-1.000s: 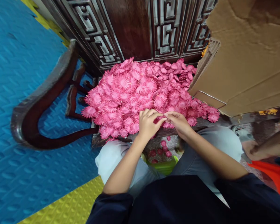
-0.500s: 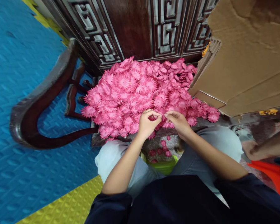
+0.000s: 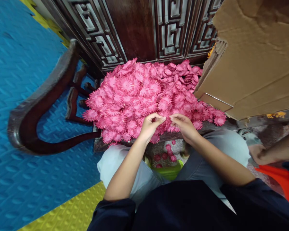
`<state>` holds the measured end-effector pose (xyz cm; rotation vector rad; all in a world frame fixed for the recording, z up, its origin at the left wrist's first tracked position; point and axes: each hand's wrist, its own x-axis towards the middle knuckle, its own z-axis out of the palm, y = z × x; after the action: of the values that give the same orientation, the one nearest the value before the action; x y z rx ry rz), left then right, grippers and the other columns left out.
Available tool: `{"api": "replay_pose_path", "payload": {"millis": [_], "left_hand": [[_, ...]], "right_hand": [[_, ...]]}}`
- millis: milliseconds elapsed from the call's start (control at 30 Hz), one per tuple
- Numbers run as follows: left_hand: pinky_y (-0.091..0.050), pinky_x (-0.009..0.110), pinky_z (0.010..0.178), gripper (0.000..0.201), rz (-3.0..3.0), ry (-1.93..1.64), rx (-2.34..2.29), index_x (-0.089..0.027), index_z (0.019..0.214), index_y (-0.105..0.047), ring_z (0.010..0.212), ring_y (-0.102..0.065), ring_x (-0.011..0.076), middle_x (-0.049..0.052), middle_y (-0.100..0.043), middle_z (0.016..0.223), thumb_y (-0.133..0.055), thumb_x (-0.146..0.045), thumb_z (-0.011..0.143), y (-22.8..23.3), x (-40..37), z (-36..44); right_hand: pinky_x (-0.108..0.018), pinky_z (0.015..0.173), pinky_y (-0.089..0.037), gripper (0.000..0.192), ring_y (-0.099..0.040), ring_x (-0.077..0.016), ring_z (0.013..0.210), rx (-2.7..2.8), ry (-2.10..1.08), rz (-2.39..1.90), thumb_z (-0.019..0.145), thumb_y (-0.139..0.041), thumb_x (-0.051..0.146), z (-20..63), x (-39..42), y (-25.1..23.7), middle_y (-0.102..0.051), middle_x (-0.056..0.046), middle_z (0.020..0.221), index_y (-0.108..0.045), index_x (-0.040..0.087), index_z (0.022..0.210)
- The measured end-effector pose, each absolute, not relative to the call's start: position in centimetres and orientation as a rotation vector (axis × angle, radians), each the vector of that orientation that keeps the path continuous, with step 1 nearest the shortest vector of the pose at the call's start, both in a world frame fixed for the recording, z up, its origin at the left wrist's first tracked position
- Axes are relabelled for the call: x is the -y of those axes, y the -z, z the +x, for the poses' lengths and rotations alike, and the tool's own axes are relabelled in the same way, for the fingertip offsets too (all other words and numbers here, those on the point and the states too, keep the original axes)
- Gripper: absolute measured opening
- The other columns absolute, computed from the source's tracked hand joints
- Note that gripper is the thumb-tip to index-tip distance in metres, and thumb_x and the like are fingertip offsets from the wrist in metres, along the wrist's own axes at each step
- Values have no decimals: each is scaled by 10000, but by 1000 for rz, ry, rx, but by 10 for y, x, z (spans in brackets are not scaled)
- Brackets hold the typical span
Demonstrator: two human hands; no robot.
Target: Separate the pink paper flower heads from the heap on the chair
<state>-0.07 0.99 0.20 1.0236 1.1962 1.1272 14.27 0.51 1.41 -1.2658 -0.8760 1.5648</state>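
The pink flowers (image 3: 144,96) look like thin matt fabric or paper. They lie on a dark carved chair (image 3: 48,106) of glossy wood, beside rough matt cardboard (image 3: 252,61). The blue floor mat (image 3: 19,64) is textured foam.

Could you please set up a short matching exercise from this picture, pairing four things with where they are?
Things:
1. pile of pink flowers
2. cardboard box
3. curved wooden armrest
4. left hand

Places:
A. over the blue floor mat, left of the pile
B. fingertips close to those of the right hand, at the pile's near edge
C. heaped on the chair seat, in front of the carved backrest
D. upper right, beside the pile

Pairs: 1-C, 2-D, 3-A, 4-B
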Motion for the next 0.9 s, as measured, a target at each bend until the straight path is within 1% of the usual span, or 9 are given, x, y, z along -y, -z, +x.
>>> {"api": "replay_pose_path", "payload": {"millis": [233, 333, 400, 567, 633, 700, 800, 867, 900], "left_hand": [[-350, 218, 617, 266, 1077, -1262, -1223, -169, 625, -558, 597, -419, 81, -36, -482, 601, -695, -396, 653, -7, -11, -6], [-342, 212, 598, 291, 1056, -1416, -1266, -172, 629, -522, 590, -394, 78, -39, -433, 603, -683, -412, 667, -10, -13, -9], [-337, 210, 584, 306, 1050, -1524, -1304, -173, 628, -500, 585, -380, 78, -39, -402, 602, -683, -415, 671, -12, -15, -12], [-336, 203, 576, 309, 1019, -1826, -1448, -183, 679, -466, 576, -367, 74, -35, -387, 624, -594, -455, 750, -19, -21, -32], [-346, 205, 584, 307, 1055, -1804, -1464, -189, 704, -463, 577, -384, 76, -33, -400, 634, -593, -464, 747, -22, -22, -41], [-360, 211, 599, 301, 1122, -1697, -1427, -191, 719, -475, 595, -415, 83, -27, -428, 648, -602, -464, 739, -25, -21, -43], [-377, 218, 639, 272, 1258, -1501, -1346, -189, 711, -492, 648, -451, 97, -15, -465, 679, -605, -434, 743, -23, -17, -34], [-390, 223, 674, 249, 1338, -1362, -1289, -188, 703, -492, 688, -473, 105, -8, -491, 708, -593, -409, 757, -21, -14, -25], [-395, 227, 688, 238, 1360, -1302, -1266, -188, 705, -492, 702, -483, 109, -5, -504, 717, -582, -400, 765, -19, -12, -20]], "right_hand": [[-246, 581, -335, 255, -444, -83, 556, 725, -1688, -1211, 517, -738, 381, 146, -5, -10, -522, 48, 603, -594, 209, 638], [-248, 589, -338, 258, -437, -80, 561, 673, -1670, -1213, 491, -749, 354, 145, -5, -12, -527, 47, 618, -595, 210, 641], [-249, 594, -339, 239, -432, -80, 565, 688, -1649, -1203, 504, -745, 345, 144, -4, -14, -529, 45, 620, -605, 209, 641], [-254, 598, -356, 239, -442, -85, 568, 677, -1627, -1213, 519, -742, 363, 147, -6, -11, -575, 26, 666, -608, 205, 638], [-264, 619, -379, 241, -479, -98, 595, 709, -1652, -1229, 531, -739, 371, 149, -8, -11, -599, 15, 697, -606, 207, 649], [-272, 658, -403, 230, -519, -108, 639, 787, -1651, -1225, 572, -720, 390, 148, -7, -13, -628, 3, 754, -613, 212, 673], [-292, 754, -433, 260, -570, -122, 744, 924, -1625, -1184, 624, -692, 428, 142, -5, -17, -658, -6, 886, -640, 241, 798], [-314, 831, -433, 328, -585, -139, 841, 988, -1620, -1164, 619, -700, 439, 139, -3, -18, -661, -5, 934, -638, 267, 891], [-322, 861, -425, 348, -583, -146, 882, 1006, -1608, -1165, 608, -710, 437, 138, -2, -17, -662, -5, 937, -636, 273, 905]]}}
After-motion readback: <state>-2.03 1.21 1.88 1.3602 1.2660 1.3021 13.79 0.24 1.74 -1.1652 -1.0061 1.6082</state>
